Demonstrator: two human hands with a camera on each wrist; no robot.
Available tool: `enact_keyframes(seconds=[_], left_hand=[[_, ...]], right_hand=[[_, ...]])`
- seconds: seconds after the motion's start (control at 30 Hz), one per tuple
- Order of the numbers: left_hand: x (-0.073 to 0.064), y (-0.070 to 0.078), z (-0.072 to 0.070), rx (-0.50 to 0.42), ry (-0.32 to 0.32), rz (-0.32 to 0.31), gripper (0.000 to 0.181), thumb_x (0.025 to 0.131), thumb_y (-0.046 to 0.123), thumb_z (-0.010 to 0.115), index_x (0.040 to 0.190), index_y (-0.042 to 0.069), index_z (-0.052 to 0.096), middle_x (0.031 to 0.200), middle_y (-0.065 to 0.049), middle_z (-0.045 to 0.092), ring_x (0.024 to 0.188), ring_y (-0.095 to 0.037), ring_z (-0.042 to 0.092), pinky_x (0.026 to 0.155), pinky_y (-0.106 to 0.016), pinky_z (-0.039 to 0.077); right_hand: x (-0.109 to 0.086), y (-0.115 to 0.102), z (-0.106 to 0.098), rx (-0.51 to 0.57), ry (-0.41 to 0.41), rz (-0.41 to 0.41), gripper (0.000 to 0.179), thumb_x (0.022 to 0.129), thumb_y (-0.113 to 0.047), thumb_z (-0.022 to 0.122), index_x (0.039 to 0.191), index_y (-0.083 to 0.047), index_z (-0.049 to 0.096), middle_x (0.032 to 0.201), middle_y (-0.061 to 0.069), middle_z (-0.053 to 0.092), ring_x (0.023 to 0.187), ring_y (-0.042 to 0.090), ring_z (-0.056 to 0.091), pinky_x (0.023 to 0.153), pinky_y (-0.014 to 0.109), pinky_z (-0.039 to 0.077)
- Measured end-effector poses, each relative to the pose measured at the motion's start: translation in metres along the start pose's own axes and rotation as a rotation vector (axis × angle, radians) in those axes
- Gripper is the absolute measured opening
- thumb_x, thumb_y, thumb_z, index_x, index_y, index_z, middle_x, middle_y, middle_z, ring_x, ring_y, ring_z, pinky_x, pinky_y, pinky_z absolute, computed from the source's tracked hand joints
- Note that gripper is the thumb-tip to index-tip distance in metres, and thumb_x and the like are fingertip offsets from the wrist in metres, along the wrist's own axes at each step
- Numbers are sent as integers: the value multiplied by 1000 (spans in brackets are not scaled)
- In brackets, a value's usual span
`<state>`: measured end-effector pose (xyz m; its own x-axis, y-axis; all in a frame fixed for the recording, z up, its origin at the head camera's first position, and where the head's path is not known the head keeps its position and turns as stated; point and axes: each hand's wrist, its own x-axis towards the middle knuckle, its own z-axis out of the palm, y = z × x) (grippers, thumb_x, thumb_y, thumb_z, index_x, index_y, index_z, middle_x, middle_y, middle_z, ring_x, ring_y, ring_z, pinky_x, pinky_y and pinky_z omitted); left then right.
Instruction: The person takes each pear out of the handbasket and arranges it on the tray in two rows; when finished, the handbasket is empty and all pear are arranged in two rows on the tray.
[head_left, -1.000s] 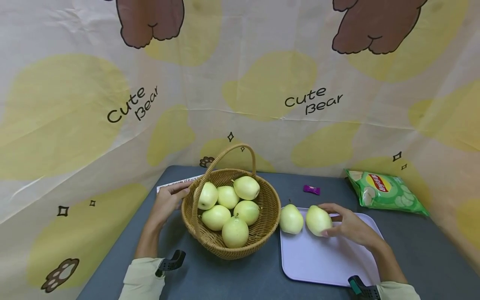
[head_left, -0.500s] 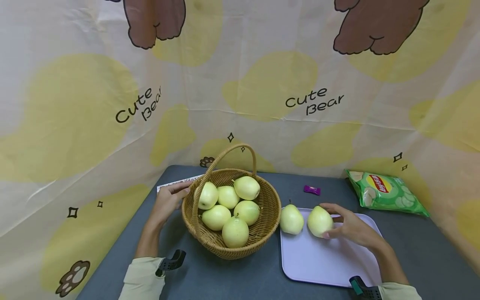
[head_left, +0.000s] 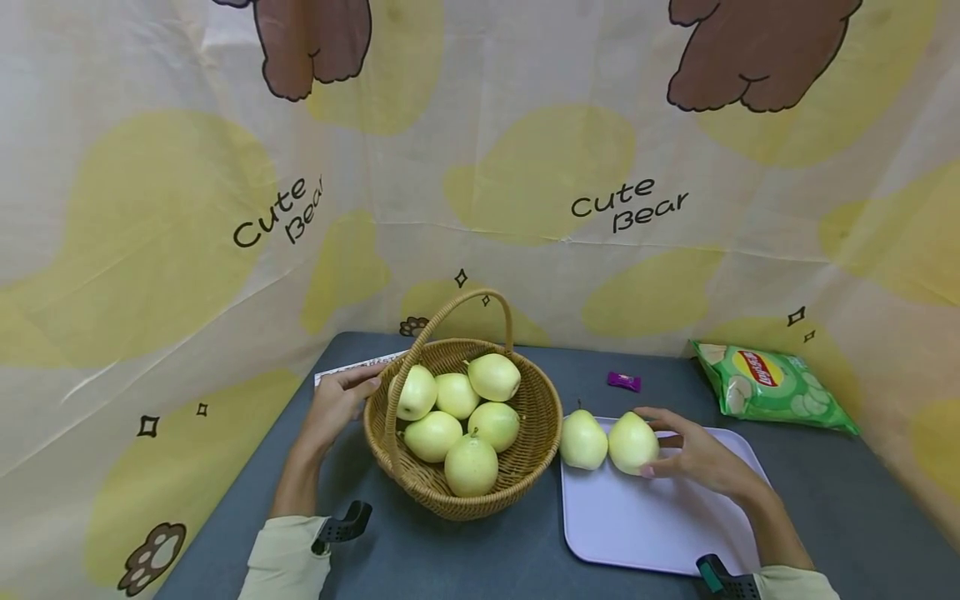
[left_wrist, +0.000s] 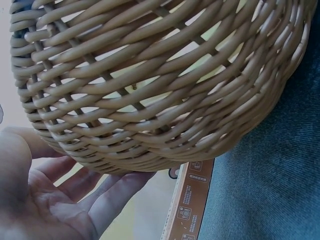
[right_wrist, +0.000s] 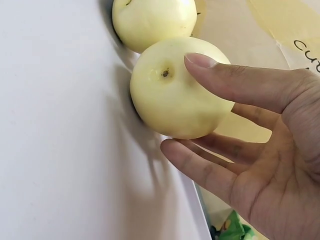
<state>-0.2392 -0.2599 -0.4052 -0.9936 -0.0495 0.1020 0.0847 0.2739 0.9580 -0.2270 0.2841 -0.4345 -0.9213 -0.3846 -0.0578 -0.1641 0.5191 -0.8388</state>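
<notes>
Here's the right hand (head_left: 693,460), thumb and fingers half-curled around a pear (right_wrist: 175,102), presumably against rolling, by the far edge of the lilac tray (head_left: 645,521); another pear (head_left: 583,440) sits just beside, far-left corner. The left hand (head_left: 332,410), fingers loosely extended, touches the basket (head_left: 480,507), seemingly steadying it.
</notes>
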Motion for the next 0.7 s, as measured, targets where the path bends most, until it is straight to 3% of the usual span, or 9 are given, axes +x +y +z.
enact_keyframes(seconds=[0.2, 0.33, 0.43, 0.6, 0.7], left_hand=[[0, 1, 0, 2, -8, -2, 37, 107, 18, 64, 142, 6, 68, 143, -20, 65, 68, -2, 55, 60, -21, 52], [1, 0, 1, -12, -12, -3, 37, 107, 16, 63, 141, 4, 68, 142, -22, 65, 73, -4, 57, 63, -22, 55], [2, -1, 1, -27, -18, -8, 37, 107, 15, 63, 142, 3, 67, 142, -23, 64, 76, -4, 60, 68, -22, 59], [4, -2, 1, -23, -14, -3, 38, 107, 16, 63, 142, 2, 67, 144, -23, 64, 95, -3, 67, 75, -23, 61], [4, -3, 1, -17, -6, -4, 37, 107, 16, 63, 141, 3, 68, 143, -22, 64, 87, -2, 65, 69, -21, 59]], right_hand=[[-1, -2, -4, -46, 37, -14, 85, 85, -24, 89, 156, -5, 47, 153, 24, 53, 132, 48, 56, 99, 61, 53], [-3, -4, -5, -68, 84, -23, 81, 87, -25, 88, 155, -4, 49, 150, 24, 57, 132, 50, 56, 99, 64, 53], [-5, -7, -6, -64, 130, -34, 78, 90, -25, 87, 155, -3, 49, 150, 26, 56, 132, 50, 57, 97, 52, 56], [-6, -13, -8, -69, 205, -32, 73, 94, -27, 83, 155, -6, 49, 150, 27, 55, 132, 47, 59, 90, 28, 58], [-5, -18, -6, -44, 218, -39, 72, 96, -27, 82, 156, -5, 48, 150, 29, 54, 130, 50, 60, 89, 25, 60]])
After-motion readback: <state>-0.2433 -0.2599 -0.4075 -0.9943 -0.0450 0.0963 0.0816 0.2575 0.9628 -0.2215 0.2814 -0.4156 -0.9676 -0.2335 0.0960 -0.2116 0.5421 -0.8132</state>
